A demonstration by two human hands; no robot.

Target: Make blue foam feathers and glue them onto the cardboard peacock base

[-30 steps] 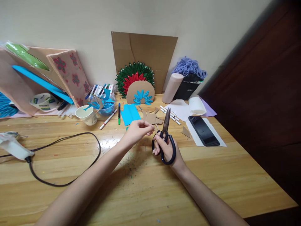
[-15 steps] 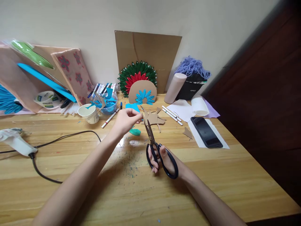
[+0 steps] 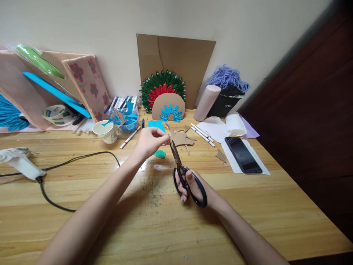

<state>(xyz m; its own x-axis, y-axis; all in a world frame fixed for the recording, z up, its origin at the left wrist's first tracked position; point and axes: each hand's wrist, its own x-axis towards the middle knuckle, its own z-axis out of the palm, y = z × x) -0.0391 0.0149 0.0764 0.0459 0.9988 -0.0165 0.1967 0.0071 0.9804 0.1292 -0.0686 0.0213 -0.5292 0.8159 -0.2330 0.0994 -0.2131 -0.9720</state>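
My right hand [image 3: 190, 186] is wrapped round the black handles of the scissors [image 3: 178, 158], whose blades point up and away. Beside the blade tips, my left hand [image 3: 153, 141] pinches something small that I cannot make out, mostly hidden by the fingers. Cardboard scraps [image 3: 180, 138] lie on the table just beyond the blades. A green oval piece [image 3: 160, 154] rests below my left hand, and a blue sheet [image 3: 156, 125] lies behind it.
At the left are a white glue gun [image 3: 22, 163] with its cable, a paper cup [image 3: 105, 131] and a tub of blue scraps [image 3: 128, 121]. Markers [image 3: 202, 134] and a phone [image 3: 243, 155] lie right. A petalled cardboard piece [image 3: 168, 106] stands behind.
The scissor handles have moved closer together and the blades have closed somewhat. The view has shifted slightly, and both hands appear a little farther right.
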